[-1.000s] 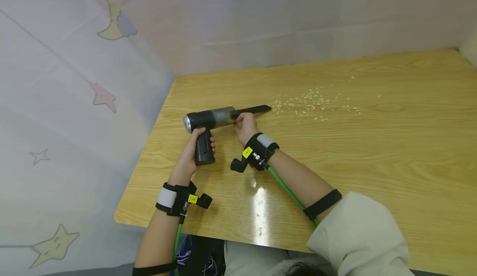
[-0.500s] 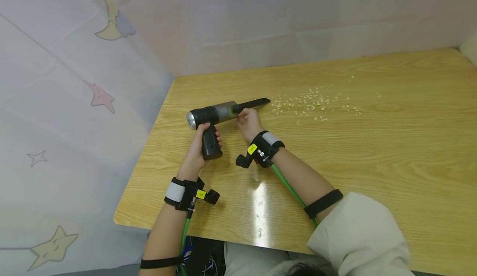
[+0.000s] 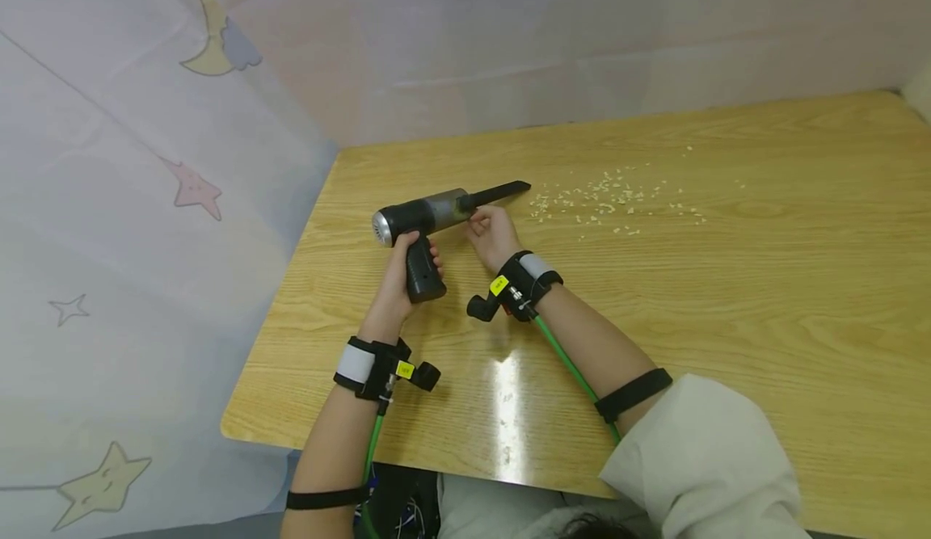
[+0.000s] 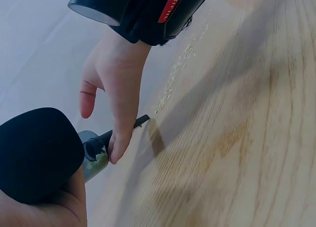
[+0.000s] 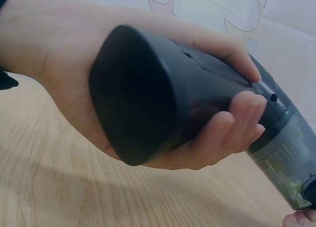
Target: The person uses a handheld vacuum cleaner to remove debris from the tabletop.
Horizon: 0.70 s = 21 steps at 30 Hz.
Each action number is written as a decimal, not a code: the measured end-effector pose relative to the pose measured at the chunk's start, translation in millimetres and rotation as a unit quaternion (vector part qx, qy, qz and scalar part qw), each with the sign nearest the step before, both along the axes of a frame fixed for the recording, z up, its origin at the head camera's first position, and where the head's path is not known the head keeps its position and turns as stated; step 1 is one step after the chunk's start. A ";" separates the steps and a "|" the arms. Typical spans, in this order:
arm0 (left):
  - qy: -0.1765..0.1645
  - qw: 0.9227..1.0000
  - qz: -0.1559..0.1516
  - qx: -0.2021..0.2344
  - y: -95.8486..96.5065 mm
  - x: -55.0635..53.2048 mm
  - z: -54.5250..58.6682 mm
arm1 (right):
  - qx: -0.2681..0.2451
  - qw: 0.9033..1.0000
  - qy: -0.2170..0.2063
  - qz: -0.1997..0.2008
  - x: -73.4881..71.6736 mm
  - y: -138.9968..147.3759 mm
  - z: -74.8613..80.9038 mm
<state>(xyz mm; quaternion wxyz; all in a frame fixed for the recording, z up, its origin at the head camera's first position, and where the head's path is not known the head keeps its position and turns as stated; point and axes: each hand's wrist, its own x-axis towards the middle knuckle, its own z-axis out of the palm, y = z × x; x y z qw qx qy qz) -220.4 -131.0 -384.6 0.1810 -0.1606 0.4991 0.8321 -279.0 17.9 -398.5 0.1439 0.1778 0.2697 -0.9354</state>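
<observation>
A black handheld vacuum (image 3: 409,217) with a clear dust cup and a long flat nozzle (image 3: 502,192) is held over the table. My left hand (image 3: 402,268) grips its handle, thumb behind and fingers wrapped round the front; the right wrist view shows this grip (image 5: 232,123) close up. With curled fingers my right hand (image 3: 496,236) holds the vacuum where the nozzle meets the cup; the far fingers are partly hidden. Pale crumbs (image 3: 607,193) lie scattered just beyond the nozzle tip. Greenish-yellow bits (image 5: 295,190) show inside the clear cup.
The wooden table (image 3: 727,296) reaches far to the right, with its left edge close to the left arm. A printed cloth (image 3: 582,38) hangs behind and at the left. Green cables (image 3: 567,365) run along both forearms.
Both hands have carried the vacuum slightly to the right and away from me. Its nozzle tip has risen a little in the head view. The crumbs look much the same.
</observation>
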 end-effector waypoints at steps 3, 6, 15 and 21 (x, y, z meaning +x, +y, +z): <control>-0.005 1.000 -0.002 0.005 -4.4 4.7 0.3 | -0.003 1.000 -0.004 0.004 0.5 0.4 -0.5; -0.014 1.000 -0.002 0.012 -12.3 12.0 1.4 | -0.011 1.000 -0.012 0.021 1.8 0.2 -1.1; -0.029 0.999 -0.030 0.029 -35.1 33.2 6.1 | 0.005 0.998 -0.052 0.037 18.5 -7.7 7.7; -0.035 0.998 -0.053 0.025 -37.9 39.6 9.1 | 0.038 0.996 -0.077 0.005 30.8 -11.7 16.3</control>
